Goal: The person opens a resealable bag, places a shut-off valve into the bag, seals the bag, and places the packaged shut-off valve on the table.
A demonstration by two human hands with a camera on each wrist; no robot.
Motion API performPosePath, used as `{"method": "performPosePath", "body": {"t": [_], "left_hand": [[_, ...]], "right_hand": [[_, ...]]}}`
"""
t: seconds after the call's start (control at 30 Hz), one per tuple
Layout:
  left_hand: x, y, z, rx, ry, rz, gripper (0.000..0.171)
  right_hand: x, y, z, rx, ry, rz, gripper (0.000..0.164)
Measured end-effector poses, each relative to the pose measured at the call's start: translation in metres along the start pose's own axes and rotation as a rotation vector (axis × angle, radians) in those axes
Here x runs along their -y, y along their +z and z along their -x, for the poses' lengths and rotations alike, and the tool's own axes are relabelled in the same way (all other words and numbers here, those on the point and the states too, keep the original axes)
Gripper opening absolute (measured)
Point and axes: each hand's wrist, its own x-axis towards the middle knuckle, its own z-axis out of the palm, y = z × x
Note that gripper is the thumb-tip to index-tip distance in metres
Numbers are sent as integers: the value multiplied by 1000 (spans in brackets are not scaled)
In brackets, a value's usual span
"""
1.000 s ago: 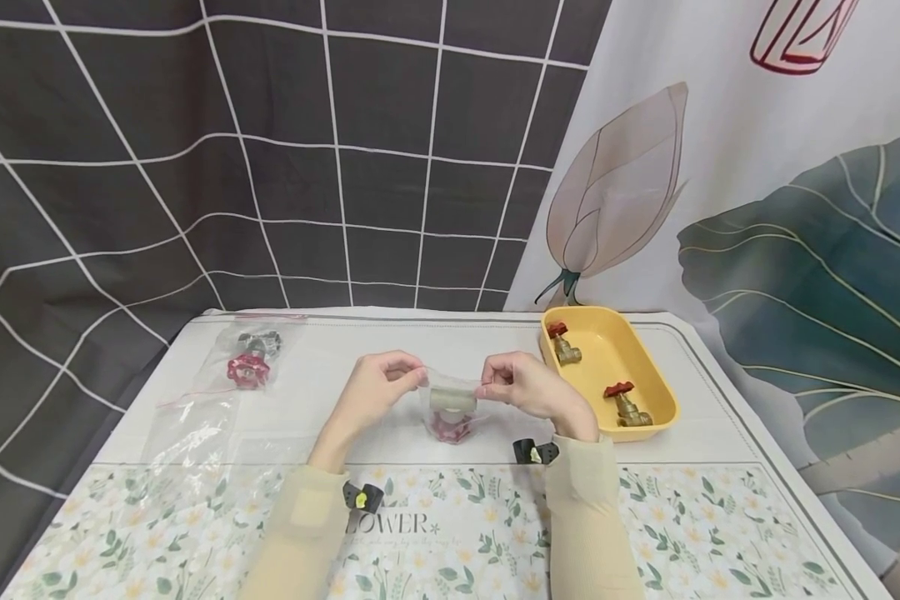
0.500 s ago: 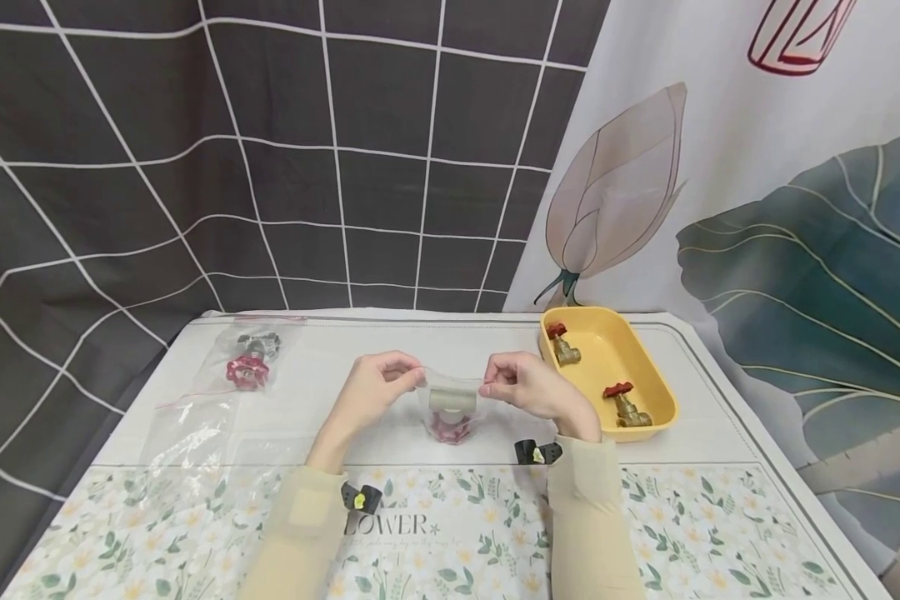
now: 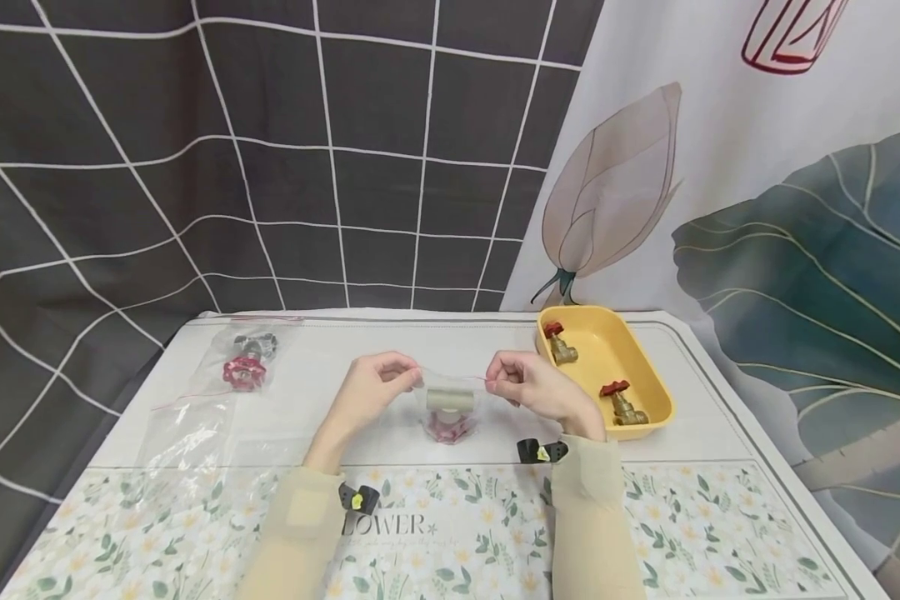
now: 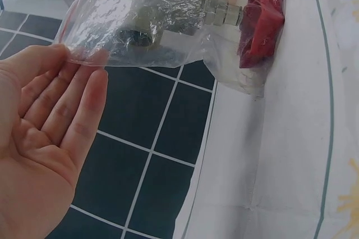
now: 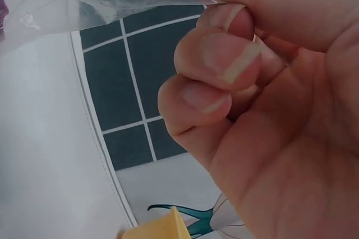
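Observation:
A clear plastic zip bag hangs between my two hands, with a valve inside it. The valve's red handwheel points down, close to the table. With thumb and fingers, my left hand pinches one top corner of the bag. At the opposite top corner my right hand does the same, its other fingers curled in the right wrist view. The bag's top edge runs stretched between them. Whether its zip is sealed cannot be made out.
At right, a yellow tray holds two brass valves with red handwheels. Another bagged valve with a red handwheel lies at the back left. In front of it are flat clear bags. Dark gridded cloth hangs behind the table.
My hands have drawn slightly apart, the right one shifting a little to the right, and the bag's top edge is stretched wider. The bagged valve stays in about the same place.

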Motion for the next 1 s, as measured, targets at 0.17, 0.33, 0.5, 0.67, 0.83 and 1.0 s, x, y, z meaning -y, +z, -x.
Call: {"method": "performPosePath", "body": {"t": [0.17, 0.33, 0.5, 0.67, 0.83, 1.0], "left_hand": [[5, -2, 0, -1, -4, 0, 17], [8, -4, 2, 42, -10, 48, 23], [10, -1, -1, 182, 24, 90, 32], [18, 2, -1, 342, 17, 15, 43], [24, 6, 1, 395, -21, -63, 52], [26, 9, 1, 343, 8, -116, 45]], "right_hand": [[-1, 8, -2, -47, -3, -13, 5], [-8, 20, -1, -56, 8, 33, 16], [-17, 28, 4, -37, 20, 105, 37], [-25, 41, 4, -33, 18, 115, 46], [-30, 56, 3, -79, 49, 102, 50], [-32, 66, 1, -166, 66, 79, 45]]}}
